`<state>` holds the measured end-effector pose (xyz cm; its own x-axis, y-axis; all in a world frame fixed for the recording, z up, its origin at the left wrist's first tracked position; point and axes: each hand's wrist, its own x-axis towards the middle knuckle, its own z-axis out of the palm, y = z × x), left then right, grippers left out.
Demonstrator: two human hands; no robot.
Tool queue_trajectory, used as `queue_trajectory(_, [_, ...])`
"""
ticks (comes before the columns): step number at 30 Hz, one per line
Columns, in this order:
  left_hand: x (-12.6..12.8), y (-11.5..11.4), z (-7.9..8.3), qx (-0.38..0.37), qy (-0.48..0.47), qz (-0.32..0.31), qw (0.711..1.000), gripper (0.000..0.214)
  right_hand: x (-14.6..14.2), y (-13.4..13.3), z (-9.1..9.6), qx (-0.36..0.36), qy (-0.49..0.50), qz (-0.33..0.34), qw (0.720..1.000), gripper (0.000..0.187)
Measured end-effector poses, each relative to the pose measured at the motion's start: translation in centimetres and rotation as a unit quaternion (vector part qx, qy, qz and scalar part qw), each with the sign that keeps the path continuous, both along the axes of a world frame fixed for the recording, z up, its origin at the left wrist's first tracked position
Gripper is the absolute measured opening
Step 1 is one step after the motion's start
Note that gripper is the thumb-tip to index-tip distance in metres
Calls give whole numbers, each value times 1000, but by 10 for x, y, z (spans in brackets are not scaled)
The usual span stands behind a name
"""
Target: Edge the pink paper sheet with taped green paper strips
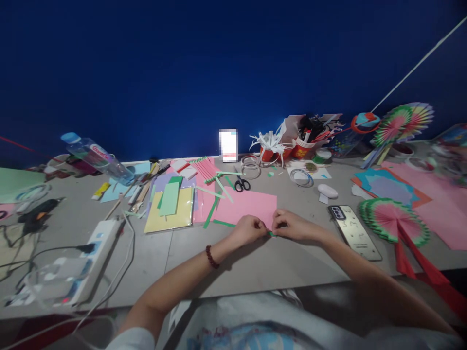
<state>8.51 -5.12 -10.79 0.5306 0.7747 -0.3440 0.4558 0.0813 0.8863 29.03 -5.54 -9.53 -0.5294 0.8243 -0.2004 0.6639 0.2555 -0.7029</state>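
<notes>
A pink sheet of paper (243, 204) lies flat on the grey table in front of me. Along its near edge runs a narrow green paper strip (223, 223). My left hand (248, 231) is closed in a pinch on the strip close to the sheet's near right corner. Right beside it, my right hand (292, 225) pinches the strip's end at that corner; only a small bit of green shows between the fingertips. Black-handled scissors (242, 183) lie just beyond the sheet. More loose green strips (212, 210) lie to its left.
Left are a yellow paper pack (171, 209), a power strip (97, 260) with cables and a tilted bottle (98, 155). Right are a phone (354, 233), a pink-green paper fan (394, 221) and coloured sheets (388, 187). Red cups (302, 149) stand by the blue wall.
</notes>
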Motion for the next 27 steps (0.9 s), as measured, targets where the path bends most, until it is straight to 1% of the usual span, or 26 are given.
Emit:
queue_trajectory(4, [1,0,-7,53,12,9,999,22,-1,-2,-4,8,-8,-17,1000,4])
queue_trajectory(7, [1,0,-8,75,16,2,997,23,-1,-4,-4,17,-4,-22,1000,4])
queue_trajectory(10, [0,-2,-4,87,17,-8,996,21,-1,-6,-2,16,6,-25,1000,5])
queue_trajectory(16, [1,-5,7,99,53,-13,994,18,-1,-6,0,5,12,-28,1000,4])
queue_trajectory(27, [2,-6,15,108,70,-24,991,16,1,-8,0,4,20,-24,1000,6])
